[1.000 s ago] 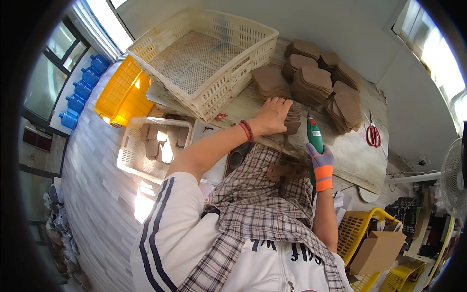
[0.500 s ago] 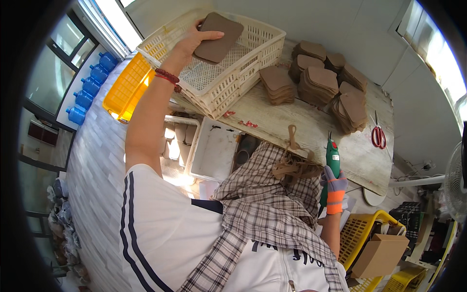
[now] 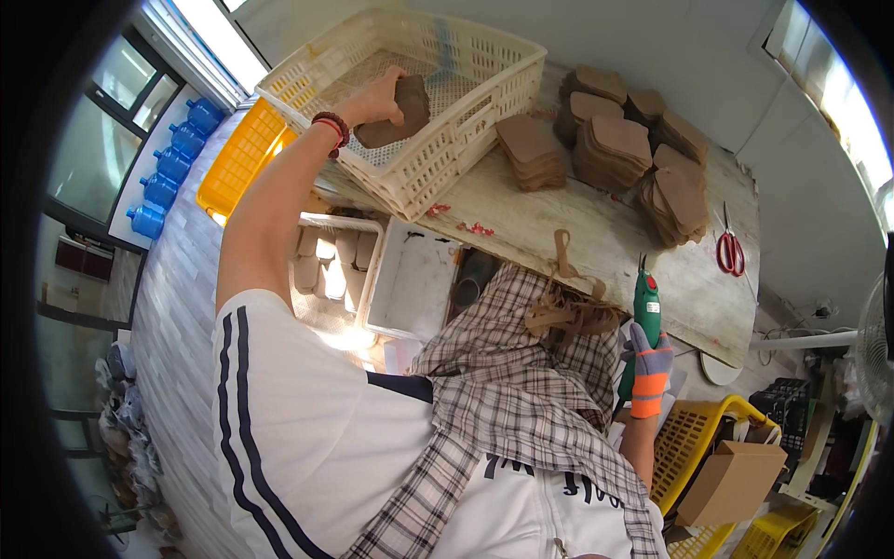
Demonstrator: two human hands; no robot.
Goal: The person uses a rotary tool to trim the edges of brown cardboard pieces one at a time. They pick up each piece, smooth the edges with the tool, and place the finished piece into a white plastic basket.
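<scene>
My bare left hand is closed on a brown pad with rounded corners, holding it low inside a white plastic basket. Whether it is one pad or a few together I cannot tell. In my gloved right hand is a green handheld power tool with a thin metal tip pointing away from me, at the table's near edge. Several stacks of similar brown pads stand on the table right of the basket. Brown strips hang at the table edge by my lap.
Red-handled scissors lie at the table's right. Small red scraps are near the front edge. Below stands a white crate holding brown pads. Yellow baskets, a cardboard box and a fan are at right.
My left hand has lowered the brown pad from above the basket's rim down into it. The right hand, with the green tool, has shifted slightly right.
</scene>
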